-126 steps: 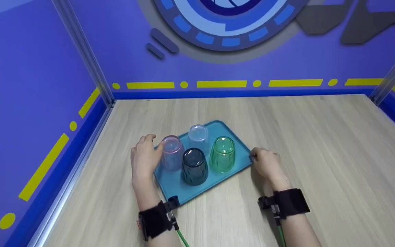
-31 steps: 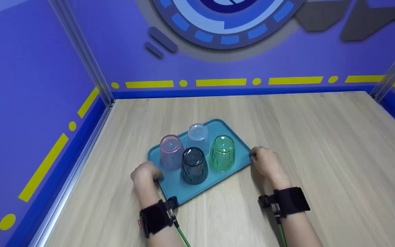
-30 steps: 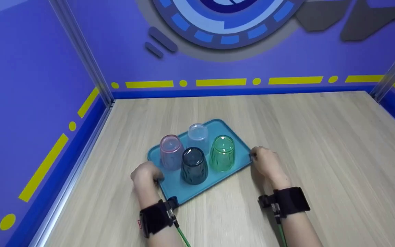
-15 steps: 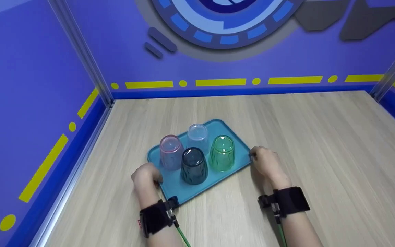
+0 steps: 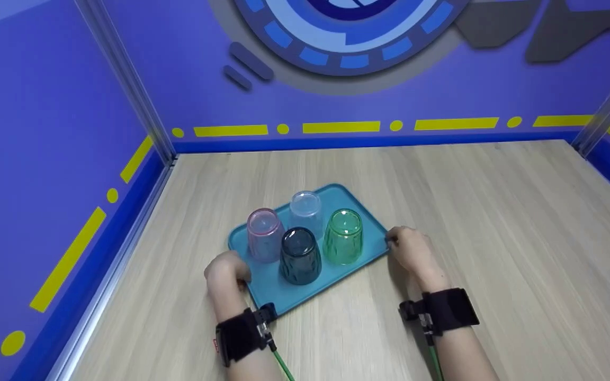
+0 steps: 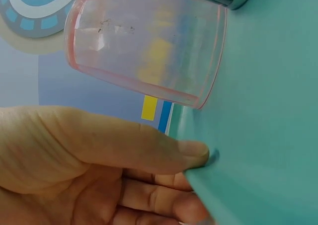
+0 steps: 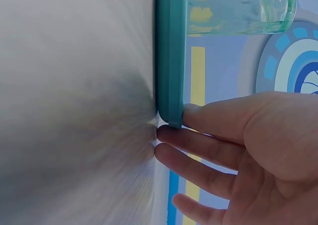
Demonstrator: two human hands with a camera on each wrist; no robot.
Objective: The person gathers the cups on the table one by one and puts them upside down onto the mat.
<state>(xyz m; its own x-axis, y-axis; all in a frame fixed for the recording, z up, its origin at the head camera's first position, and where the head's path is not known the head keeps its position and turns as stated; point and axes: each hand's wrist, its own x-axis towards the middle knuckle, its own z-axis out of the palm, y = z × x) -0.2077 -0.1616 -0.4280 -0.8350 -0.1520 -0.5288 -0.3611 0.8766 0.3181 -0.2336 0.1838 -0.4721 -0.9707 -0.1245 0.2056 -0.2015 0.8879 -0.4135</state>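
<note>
A teal rectangular tray (image 5: 278, 299) lies angled on the table, bearing several upside-down cups. They are a pink-rimmed clear cup (image 5: 265, 238), a colourless clear cup (image 5: 305, 211), a green cup (image 5: 343, 238) and a dark grey cup (image 5: 300, 259). My left hand (image 5: 225, 271) grips the tray's left edge; in the left wrist view its thumb (image 6: 191, 150) presses on top and the other fingers curl under. At the right corner, my right hand (image 5: 413, 254) pinches the rim, thumb on top and fingertips (image 7: 169, 134) low at the tabletop.
The light wooden table (image 5: 495, 227) stretches out around the tray. Blue printed walls (image 5: 421, 100) close it in at the back and sides. Black straps with small cameras (image 5: 450, 309) and green cables are on both wrists.
Since the earliest frame my left hand has moved from beside the pink-rimmed cup down to the tray's left edge and gripped it. Right hand, tray and cups look still.
</note>
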